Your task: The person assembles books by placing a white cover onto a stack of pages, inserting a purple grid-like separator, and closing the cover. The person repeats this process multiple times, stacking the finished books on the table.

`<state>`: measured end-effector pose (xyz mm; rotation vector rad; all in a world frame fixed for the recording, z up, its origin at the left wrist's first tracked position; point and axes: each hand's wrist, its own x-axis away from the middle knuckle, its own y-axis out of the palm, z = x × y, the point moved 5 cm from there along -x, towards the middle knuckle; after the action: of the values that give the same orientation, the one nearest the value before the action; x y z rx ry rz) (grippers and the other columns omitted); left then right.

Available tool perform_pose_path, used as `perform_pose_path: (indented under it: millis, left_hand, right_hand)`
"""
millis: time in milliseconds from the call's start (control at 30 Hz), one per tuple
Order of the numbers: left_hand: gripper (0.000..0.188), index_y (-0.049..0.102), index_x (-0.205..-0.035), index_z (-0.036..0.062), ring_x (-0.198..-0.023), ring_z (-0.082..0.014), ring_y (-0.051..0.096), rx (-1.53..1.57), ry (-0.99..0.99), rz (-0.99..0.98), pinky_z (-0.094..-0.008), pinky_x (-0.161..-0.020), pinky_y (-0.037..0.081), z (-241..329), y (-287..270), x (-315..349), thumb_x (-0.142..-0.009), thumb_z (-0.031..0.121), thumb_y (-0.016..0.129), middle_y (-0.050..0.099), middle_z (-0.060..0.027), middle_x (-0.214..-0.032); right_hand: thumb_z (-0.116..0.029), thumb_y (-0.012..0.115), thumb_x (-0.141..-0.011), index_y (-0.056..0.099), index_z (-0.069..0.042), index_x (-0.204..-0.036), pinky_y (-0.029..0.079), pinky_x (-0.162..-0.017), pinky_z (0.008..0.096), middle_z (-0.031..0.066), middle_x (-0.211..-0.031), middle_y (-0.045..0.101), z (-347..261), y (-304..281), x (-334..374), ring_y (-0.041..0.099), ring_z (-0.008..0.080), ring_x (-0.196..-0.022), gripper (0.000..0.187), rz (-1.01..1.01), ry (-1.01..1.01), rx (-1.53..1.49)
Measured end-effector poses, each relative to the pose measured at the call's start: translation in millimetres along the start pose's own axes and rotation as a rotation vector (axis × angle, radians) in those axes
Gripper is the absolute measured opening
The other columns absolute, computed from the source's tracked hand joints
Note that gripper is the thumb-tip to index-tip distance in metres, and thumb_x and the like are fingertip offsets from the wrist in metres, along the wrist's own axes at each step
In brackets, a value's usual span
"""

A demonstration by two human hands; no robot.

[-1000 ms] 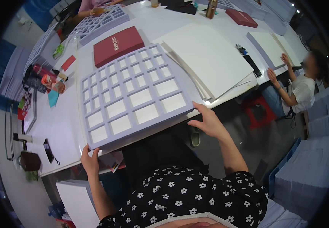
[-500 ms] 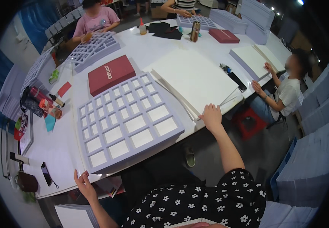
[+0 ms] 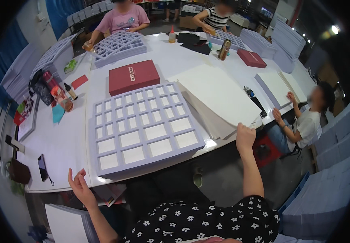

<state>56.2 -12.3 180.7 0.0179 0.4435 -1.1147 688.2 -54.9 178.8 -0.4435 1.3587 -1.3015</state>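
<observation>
My right hand pinches the near corner of a large white sheet. That corner is raised, so the sheet bows up from the pile of boards or sheets beneath it. Held over the table's front edge on the left, my left hand is empty, its fingers apart. Between the hands lies a pale lilac compartment tray, a grid of small cells at the far side and larger ones nearer me. White shows at the bottom of its cells. Beyond it rests a flat dark red box.
At left are a phone, bottles and a black bag. A metallic flask and glue bottle stand farther off. Co-workers sit around the table, one at right beside white boards. Paper stacks rise at lower right.
My right hand has lifted the sheet's near corner and drawn it right, bending the sheet away from the pile. My left hand stays empty. The whole view has shifted a little.
</observation>
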Motion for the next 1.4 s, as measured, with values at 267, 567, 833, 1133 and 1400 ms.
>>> perform_pose_path:
  millis: [267, 567, 833, 1133, 1400]
  left_hand:
    - [0.043, 0.034, -0.146, -0.0003, -0.109, -0.0208, 0.060, 0.133, 0.014, 0.093, -0.0351, -0.102, 0.044, 30.0, 5.8, 1.4, -0.106, 0.010, 0.043, 0.063, -0.0163, -0.118]
    - [0.041, 0.037, -0.143, -0.0002, -0.103, -0.0188, 0.062, 0.334, 0.013, -0.045, -0.0322, -0.096, 0.047, 54.7, 43.6, 2.3, -0.104, 0.008, 0.047, 0.065, -0.0151, -0.115]
    - [0.028, 0.057, -0.125, -0.0022, -0.094, -0.0192, 0.065, 0.429, -0.163, -0.200, -0.0325, -0.089, 0.049, 51.6, 53.5, 2.1, -0.105, 0.016, 0.047, 0.068, -0.0141, -0.105]
    - [0.073, 0.039, -0.144, -0.0058, -0.116, -0.0291, 0.062, 1.146, -0.591, -0.370, -0.0397, -0.097, 0.050, 47.2, 56.7, -47.6, -0.105, 0.056, 0.029, 0.059, -0.0230, -0.132]
    - [0.052, 0.037, -0.145, -0.0017, -0.126, -0.0216, 0.051, 0.410, -0.398, -0.432, -0.0350, -0.107, 0.040, 31.7, 55.2, -34.0, -0.098, 0.008, 0.055, 0.052, -0.0138, -0.138]
  right_hand:
    - [-0.030, 0.071, -0.091, 0.057, -0.002, -0.115, 0.047, -0.081, 0.0381, 0.0130, -0.100, 0.064, 36.7, 46.0, 77.6, 0.063, 0.0241, -0.095, 0.040, 0.329, 0.543, -0.601]
    - [0.001, 0.057, -0.087, 0.055, 0.005, -0.108, 0.053, -0.072, 0.0324, 0.0148, -0.107, 0.063, 26.8, 124.6, 48.1, 0.062, 0.0199, -0.080, 0.021, -0.061, 1.155, -2.169]
    - [0.000, 0.054, -0.095, 0.051, -0.001, -0.102, 0.049, -0.070, 0.0271, 0.0084, -0.093, 0.062, -32.4, 54.3, -7.5, 0.056, 0.0116, -0.070, 0.008, -0.339, 0.968, -2.433]
    - [-0.010, 0.049, -0.100, 0.050, -0.002, -0.123, 0.046, -0.053, 0.0255, 0.0056, -0.090, 0.063, -94.1, -64.5, -9.1, 0.050, 0.0084, -0.053, 0.024, -0.721, 0.216, -2.040]
    - [-0.005, 0.060, -0.095, 0.047, 0.002, -0.137, 0.047, -0.081, 0.0235, 0.0074, -0.099, 0.066, -103.0, -58.4, -21.6, 0.061, 0.0105, -0.088, 0.044, -0.540, -0.031, -1.568]
